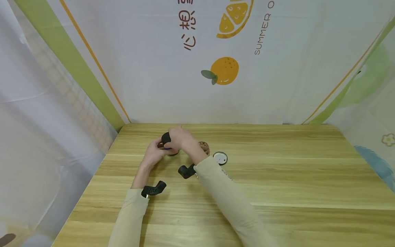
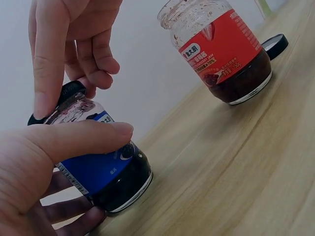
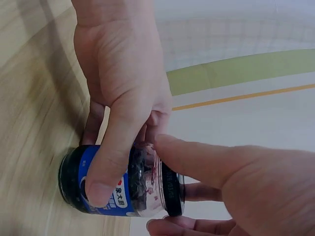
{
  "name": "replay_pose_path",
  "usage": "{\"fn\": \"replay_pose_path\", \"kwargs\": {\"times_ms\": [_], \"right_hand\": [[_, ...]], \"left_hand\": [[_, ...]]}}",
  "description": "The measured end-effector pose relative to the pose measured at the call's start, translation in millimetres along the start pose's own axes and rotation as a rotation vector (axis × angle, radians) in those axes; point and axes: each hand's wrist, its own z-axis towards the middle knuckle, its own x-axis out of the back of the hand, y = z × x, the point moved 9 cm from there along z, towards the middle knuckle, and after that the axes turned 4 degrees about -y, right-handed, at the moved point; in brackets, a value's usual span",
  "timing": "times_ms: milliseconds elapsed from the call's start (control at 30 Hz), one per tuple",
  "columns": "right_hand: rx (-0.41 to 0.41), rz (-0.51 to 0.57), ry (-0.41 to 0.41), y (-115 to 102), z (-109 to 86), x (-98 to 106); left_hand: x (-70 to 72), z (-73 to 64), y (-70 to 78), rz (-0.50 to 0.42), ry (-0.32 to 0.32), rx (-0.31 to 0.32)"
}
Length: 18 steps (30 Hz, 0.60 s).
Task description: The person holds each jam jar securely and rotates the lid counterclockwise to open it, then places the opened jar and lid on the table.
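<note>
Standing jar: on the tabletop, mouth end up, long axis near upright
Left hand: thumb and fingers grasping the jar's blue-labelled body between them
Right hand: fingers gripping the black lid atop it

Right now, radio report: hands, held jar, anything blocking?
Left hand gripping blue-labelled jar. Right hand pinching its black lid. Open red-labelled jar standing apart; nothing visibly blocking.

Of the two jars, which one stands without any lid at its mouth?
The red jar: its mouth is bare, while the blue jar, in the left hand, has a black lid at its mouth.
</note>
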Motion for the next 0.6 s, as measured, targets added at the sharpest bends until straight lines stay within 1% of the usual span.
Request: {"fn": "replay_pose_path", "kwargs": {"times_ms": [200,267,367,467,600], "right_hand": [[-0.017,0.053,0.03,3.8,-3.7,1.2],[-0.012,0.054,0.045,4.9,-4.6,2.1],[0.009,0.065,0.073,5.9,-6.9,5.0],[0.043,0.087,0.11,6.8,-10.1,10.0],[0.101,0.139,0.153,9.6,-16.9,18.1]], "left_hand": [[0.8,0.3,1.5,0.004,0.015,-0.01],[0.8,-0.2,3.7,0.01,0.019,-0.013],[1.3,-1.5,7.5,0.019,0.027,-0.015],[2.1,-3.4,13.4,0.039,0.031,-0.029],[2.6,-5.9,24.2,0.076,0.036,-0.066]]}}
